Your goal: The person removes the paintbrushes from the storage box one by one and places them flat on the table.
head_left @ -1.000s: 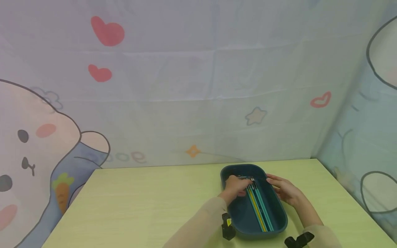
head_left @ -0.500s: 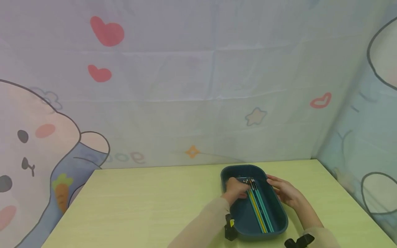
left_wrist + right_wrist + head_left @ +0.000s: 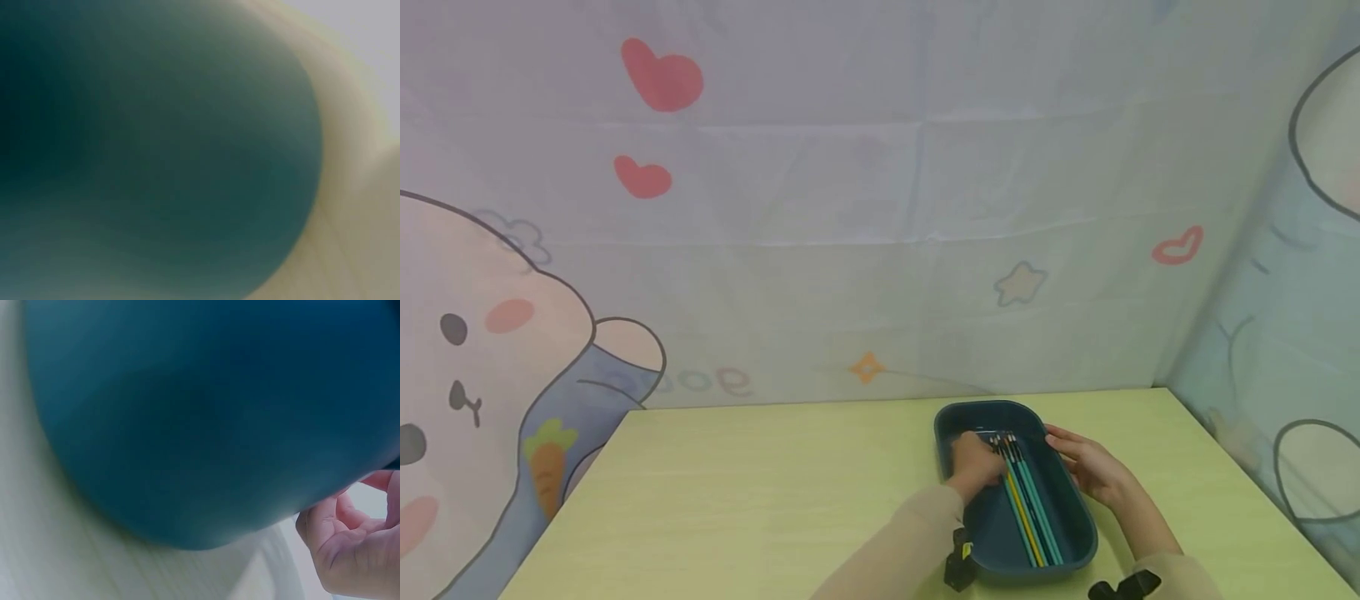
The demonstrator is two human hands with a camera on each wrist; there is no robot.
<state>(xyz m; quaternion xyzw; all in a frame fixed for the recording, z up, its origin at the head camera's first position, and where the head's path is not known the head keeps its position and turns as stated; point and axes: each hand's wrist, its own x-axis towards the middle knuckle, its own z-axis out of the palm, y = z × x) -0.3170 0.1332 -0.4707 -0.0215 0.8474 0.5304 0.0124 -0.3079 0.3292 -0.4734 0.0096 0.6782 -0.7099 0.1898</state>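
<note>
In the head view a dark blue rectangular tray point(image 3: 1078, 533) with rounded corners holds several slender sticks point(image 3: 1033, 512), teal and one yellow. Their far ends are dark and silvery; whether they are pencils or thin brushes is unclear. My left hand point(image 3: 976, 463) reaches inside, fingers bent down against the left side of the bundle; its fingertips are mostly hidden. On the right, my right hand point(image 3: 1097, 468) touches the tray's outer wall and rim with extended fingers. The right wrist view shows that hand point(image 3: 359, 550) beside the blue wall. A blurred blue wall point(image 3: 187, 150) fills the left wrist view.
The tray stands on a pale yellow-green table point(image 3: 760, 492), near its right side. Behind hangs a printed cloth point(image 3: 850, 208) with hearts and a cartoon animal. Black wrist cameras point(image 3: 958, 562) sit on both light sleeves point(image 3: 895, 550).
My left hand has drawn back slightly from the sticks' far ends toward their left side, leaving those ends more visible. The right hand and tray stay nearly in place.
</note>
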